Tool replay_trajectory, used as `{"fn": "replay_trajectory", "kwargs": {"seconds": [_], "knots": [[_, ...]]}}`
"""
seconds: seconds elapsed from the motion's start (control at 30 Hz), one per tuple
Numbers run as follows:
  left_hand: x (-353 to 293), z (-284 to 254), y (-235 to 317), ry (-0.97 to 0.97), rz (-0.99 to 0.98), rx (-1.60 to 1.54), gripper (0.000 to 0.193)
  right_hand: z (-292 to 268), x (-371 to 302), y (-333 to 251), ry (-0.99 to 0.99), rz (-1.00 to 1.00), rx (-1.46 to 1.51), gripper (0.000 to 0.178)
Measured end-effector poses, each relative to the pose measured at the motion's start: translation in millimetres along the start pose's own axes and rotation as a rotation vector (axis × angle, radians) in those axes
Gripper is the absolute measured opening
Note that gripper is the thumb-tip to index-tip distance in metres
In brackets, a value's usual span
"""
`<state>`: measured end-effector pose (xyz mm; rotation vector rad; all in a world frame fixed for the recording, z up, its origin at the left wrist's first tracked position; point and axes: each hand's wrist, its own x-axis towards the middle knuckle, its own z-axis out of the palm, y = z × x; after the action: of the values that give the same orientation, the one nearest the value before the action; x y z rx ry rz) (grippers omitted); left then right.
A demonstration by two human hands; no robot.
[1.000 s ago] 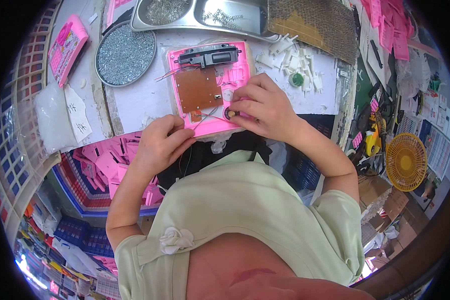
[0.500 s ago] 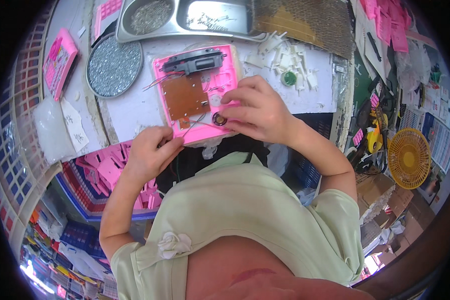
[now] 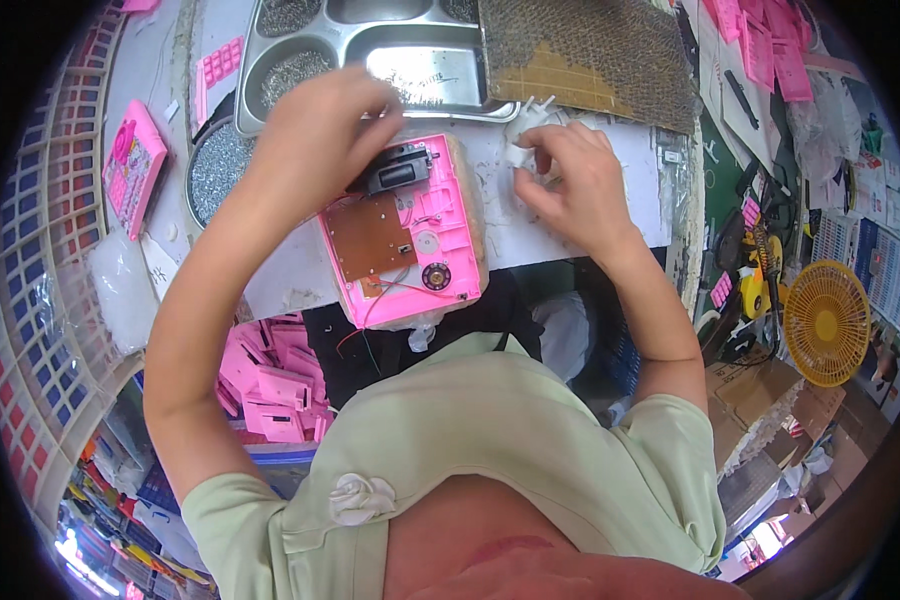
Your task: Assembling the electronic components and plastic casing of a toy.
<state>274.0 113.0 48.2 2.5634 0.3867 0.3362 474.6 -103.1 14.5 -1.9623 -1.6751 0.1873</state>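
Observation:
A pink plastic casing (image 3: 470, 262) lies open-side up at the table's front edge. Inside it are a brown circuit board (image 3: 363, 236), a round black-rimmed speaker (image 3: 436, 276), a black module (image 3: 398, 170) and thin wires. My left hand (image 3: 322, 135) is over the metal compartment tray (image 3: 355, 28), just beyond the casing; its fingers are bent and blurred, and their tips are partly hidden. To the right, my right hand (image 3: 578, 185) is closed with thumb and forefinger on a white plastic part (image 3: 519, 156) at the pile of white parts.
Small metal pieces fill a round dish (image 3: 220, 172) on the left. Beside it stands a pink keypad toy (image 3: 136, 168). Brown ridged cardboard (image 3: 590, 60) lies at the back. Pink casings (image 3: 275, 385) sit below the table; a yellow basket (image 3: 826, 322) stands at right.
My right hand has let go of the speaker, which now sits in the casing, and moved to the white parts. My left hand has risen from the casing's lower corner to the metal tray.

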Motion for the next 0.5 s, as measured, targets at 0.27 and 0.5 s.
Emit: {"fn": "replay_trajectory", "kwargs": {"seconds": [0.27, 0.5], "knots": [[80.2, 57.3, -27.8, -0.058, 0.104, 0.318, 0.016, -27.7, -12.0, -4.9, 0.134, 0.063, 0.364, 0.029], [-33.4, 13.0, 60.8, -0.087, -0.211, -0.739, 0.016, -20.9, -13.5, -35.4, 0.108, -0.097, 0.758, 0.037]]}}
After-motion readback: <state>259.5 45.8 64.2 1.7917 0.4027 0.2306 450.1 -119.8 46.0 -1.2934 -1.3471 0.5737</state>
